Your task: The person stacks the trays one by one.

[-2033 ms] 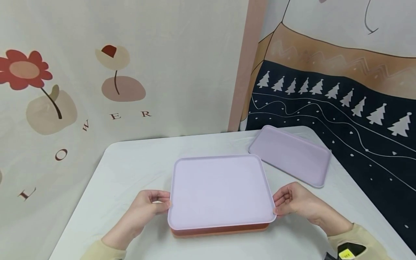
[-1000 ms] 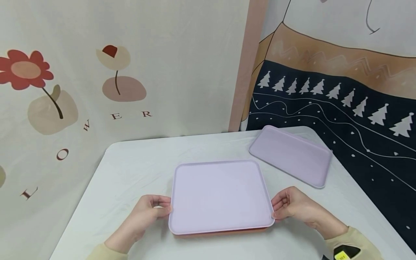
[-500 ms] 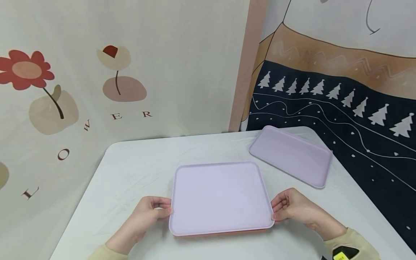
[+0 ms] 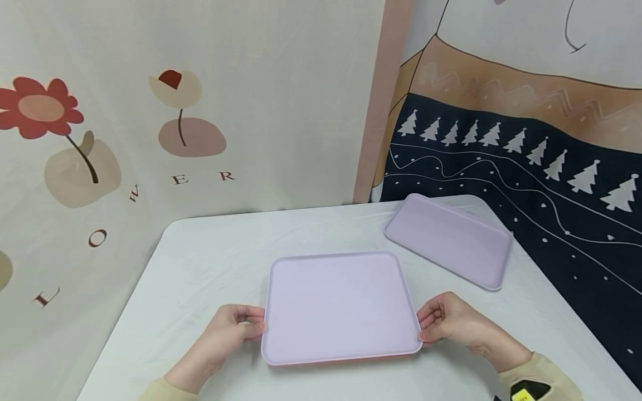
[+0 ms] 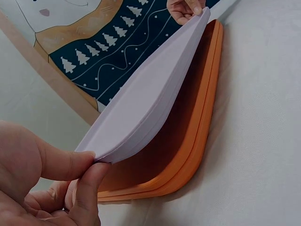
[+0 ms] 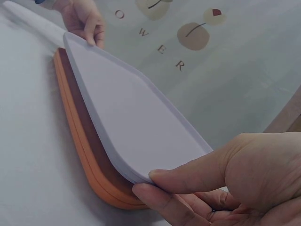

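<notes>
A lavender rectangular tray (image 4: 341, 306) is held by both hands just above a stack of orange trays. In the left wrist view the orange trays (image 5: 200, 136) show below the lavender tray (image 5: 136, 103), with a gap between them at the near side. My left hand (image 4: 225, 334) pinches the lavender tray's left edge between thumb and finger. The right edge is pinched by my right hand (image 4: 463, 326); in the right wrist view that thumb lies on the rim of the lavender tray (image 6: 122, 108), above the orange trays (image 6: 84, 150).
Another lavender tray (image 4: 448, 239), narrower, lies at an angle at the back right of the white table (image 4: 210, 250). Printed cloths hang behind the table and along its right side.
Both hands have moved slightly down and toward the table's near edge with the lavender tray, and less of the orange trays shows under it in the head view. The other lavender tray has not moved.
</notes>
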A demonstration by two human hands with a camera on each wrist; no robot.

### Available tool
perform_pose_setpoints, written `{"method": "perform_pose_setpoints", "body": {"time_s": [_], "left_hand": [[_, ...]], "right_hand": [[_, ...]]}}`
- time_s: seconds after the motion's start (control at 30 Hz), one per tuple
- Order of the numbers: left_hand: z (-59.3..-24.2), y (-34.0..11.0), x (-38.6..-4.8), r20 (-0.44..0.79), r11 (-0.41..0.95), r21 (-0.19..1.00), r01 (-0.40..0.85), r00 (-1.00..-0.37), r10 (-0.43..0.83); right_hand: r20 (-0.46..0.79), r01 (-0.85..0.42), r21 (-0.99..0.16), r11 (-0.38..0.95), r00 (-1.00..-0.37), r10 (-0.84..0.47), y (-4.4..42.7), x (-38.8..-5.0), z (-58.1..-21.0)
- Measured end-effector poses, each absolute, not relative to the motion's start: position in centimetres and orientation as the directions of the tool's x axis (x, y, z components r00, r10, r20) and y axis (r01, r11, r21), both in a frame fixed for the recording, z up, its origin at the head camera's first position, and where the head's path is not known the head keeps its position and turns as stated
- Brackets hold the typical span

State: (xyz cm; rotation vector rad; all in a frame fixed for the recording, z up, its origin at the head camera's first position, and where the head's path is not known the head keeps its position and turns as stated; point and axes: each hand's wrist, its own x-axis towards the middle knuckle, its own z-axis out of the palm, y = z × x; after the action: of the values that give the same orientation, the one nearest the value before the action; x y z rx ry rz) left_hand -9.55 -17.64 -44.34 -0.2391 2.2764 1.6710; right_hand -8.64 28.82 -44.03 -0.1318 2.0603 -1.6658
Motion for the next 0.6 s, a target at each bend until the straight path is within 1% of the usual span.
{"method": "perform_pose_setpoints", "body": {"time_s": [0.3, 0.6], "left_hand": [[-44.99, -17.58, -9.62, -0.340, 0.327, 0.892, -0.312, -0.940, 0.030], [-45.35, -17.63, -9.76, -0.359, 0.314, 0.892, -0.326, -0.932, 0.053]], "right_hand": [[-0.313, 0.230, -0.939, 0.254, -0.877, -0.364, 28.75, -8.63, -44.58], [-0.326, 0.246, -0.936, 0.252, -0.874, -0.360, 28.56, -8.73, -44.96]]}}
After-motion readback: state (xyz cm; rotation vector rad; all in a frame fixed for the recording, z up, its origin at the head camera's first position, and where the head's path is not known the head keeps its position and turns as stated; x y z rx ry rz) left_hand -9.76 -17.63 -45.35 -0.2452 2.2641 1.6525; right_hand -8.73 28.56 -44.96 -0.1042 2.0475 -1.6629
